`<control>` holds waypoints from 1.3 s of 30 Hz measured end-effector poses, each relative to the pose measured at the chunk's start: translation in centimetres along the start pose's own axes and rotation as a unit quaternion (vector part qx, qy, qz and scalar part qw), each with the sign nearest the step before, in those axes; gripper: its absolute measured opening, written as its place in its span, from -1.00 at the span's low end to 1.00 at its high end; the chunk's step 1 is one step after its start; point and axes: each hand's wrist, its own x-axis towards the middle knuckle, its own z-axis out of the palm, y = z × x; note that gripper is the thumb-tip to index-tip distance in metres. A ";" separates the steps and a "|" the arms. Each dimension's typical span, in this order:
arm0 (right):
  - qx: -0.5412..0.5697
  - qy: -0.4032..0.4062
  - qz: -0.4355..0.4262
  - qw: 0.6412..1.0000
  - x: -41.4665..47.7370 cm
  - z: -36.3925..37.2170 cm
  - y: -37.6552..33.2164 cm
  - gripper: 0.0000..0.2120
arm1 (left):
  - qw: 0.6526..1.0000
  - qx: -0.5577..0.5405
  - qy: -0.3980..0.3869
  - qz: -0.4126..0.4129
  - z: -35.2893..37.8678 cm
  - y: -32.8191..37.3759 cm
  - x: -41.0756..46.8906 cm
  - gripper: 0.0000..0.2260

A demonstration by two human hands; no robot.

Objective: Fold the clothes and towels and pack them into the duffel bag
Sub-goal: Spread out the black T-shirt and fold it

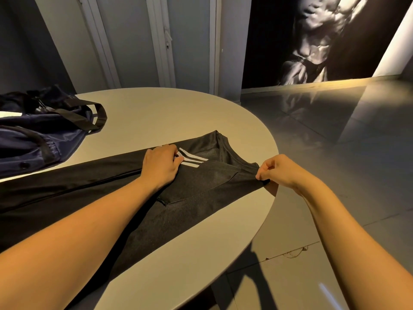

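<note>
A dark shirt [201, 193] lies flat across the pale round tabletop [167, 113], running from the lower left of the frame up to the right edge. Its lower part is cut off by the left border and partly hidden under the left forearm. The neck opening shows at the upper end, with white stripes [192, 161] beside it.

The left hand [161, 164] rests at mid-frame on the shirt, fingers curled into the cloth right at the stripes and gripping it. Its fingertips and thumb are mostly hidden by the hand itself. The right hand [279, 171], at the tabletop's right rim, pinches the shirt's near shoulder corner between thumb and fingers. That corner reaches just past the rim.

A navy bag [44, 135] with black straps sits on the tabletop in the upper left, apart from the shirt, its left side cut off. Whether it is open is hard to make out.

Behind are grey wall panels, a glossy floor [335, 142] and a dark poster [312, 41] at upper right.
</note>
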 end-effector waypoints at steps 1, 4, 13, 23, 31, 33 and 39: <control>0.001 -0.001 0.000 1.000 -0.1 0.0 0.0 -0.86 | 1.000 -0.001 -0.015 0.003 -0.1 0.1 0.1 -0.77; 0.003 -0.005 0.005 1.000 -0.1 -0.3 0.0 -0.87 | 0.998 0.027 -0.060 -0.021 -1.3 1.0 0.4 -0.74; 0.013 -0.014 0.002 1.000 -0.2 -0.6 0.1 -0.88 | 0.971 0.051 -0.232 -0.035 -0.5 5.7 -2.1 -0.26; -0.223 0.006 -0.060 0.973 -1.3 -0.7 -0.6 -0.91 | 0.973 0.044 -0.225 -0.029 -0.1 5.4 -2.4 -0.20; -0.290 0.011 -0.154 0.944 -2.7 8.9 -4.7 -0.43 | 0.966 0.003 -0.256 -0.027 -0.7 5.2 -1.7 -0.37; -0.313 -0.005 -0.127 0.941 -2.2 9.3 -3.2 -0.39 | 0.972 -0.027 -0.235 -0.007 -2.6 4.2 -2.0 -0.44; -0.315 -0.005 -0.130 0.940 -2.5 8.8 -3.1 -0.39 | 0.983 -0.075 -0.170 -0.017 -13.2 -0.7 -10.6 -0.59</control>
